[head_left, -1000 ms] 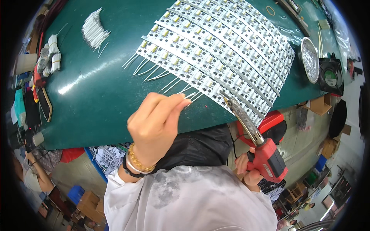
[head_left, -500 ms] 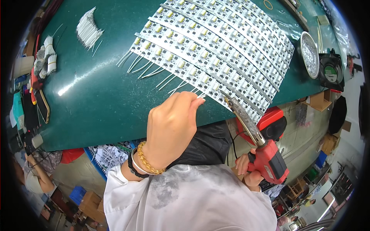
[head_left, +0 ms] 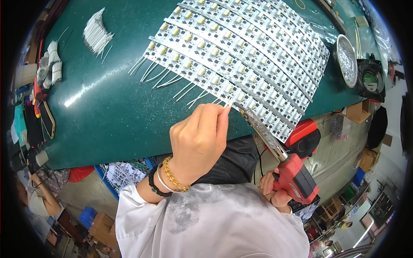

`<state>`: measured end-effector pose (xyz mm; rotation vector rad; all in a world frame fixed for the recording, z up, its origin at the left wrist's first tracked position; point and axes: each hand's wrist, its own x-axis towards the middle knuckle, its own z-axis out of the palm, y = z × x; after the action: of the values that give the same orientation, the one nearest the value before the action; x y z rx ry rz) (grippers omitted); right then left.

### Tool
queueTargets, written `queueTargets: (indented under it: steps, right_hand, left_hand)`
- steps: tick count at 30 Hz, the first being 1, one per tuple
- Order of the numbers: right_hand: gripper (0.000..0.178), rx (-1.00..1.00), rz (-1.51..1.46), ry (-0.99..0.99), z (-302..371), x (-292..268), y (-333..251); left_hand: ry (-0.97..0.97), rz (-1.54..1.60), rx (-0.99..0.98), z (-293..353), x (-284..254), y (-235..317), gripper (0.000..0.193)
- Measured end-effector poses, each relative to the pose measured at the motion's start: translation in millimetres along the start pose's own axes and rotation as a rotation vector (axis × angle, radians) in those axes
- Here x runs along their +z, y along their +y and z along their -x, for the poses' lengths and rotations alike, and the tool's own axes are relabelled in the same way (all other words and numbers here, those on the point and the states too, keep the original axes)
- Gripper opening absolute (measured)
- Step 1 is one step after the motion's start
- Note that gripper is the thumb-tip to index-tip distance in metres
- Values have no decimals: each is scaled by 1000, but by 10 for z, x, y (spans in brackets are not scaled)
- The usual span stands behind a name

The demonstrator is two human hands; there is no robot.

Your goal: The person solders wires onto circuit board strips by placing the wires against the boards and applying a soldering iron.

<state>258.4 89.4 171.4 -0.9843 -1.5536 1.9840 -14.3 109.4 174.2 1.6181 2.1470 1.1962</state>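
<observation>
A large white panel of small circuit boards (head_left: 241, 56) lies on the green table, with several short white wires (head_left: 165, 79) sticking out along its near left edge. My left hand (head_left: 198, 139) is pinched at that edge, its fingertips on a thin white wire (head_left: 225, 104) that is mostly hidden. In my right hand (head_left: 275, 191) is a red soldering gun (head_left: 297, 180), gripped by its handle. Its metal barrel slants up to the left, and the tip (head_left: 239, 107) meets the panel edge just right of my left fingertips.
A pile of loose white wires (head_left: 98, 33) lies at the far left, with bundled wires (head_left: 54, 62) beyond it. To the right stand a round metal dish (head_left: 346, 60) and a small black fan (head_left: 371, 79). A red and black case (head_left: 303, 139) sits below the table's near edge.
The soldering gun's tip has moved left along the panel edge, closer to my left fingertips. My left hand has shifted slightly right and turned more upright, still pinching.
</observation>
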Motion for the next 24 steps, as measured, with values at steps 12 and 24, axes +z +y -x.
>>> queueTargets:
  steps: [12, 24]
  right_hand:
    - [37, -146, 279, 89, 505, -132, 609]
    - [88, -146, 81, 110, 101, 75, 149]
  left_hand:
    - [4, -21, 29, 13, 18, 15, 15]
    - [-8, -20, 38, -2, 21, -4, 14]
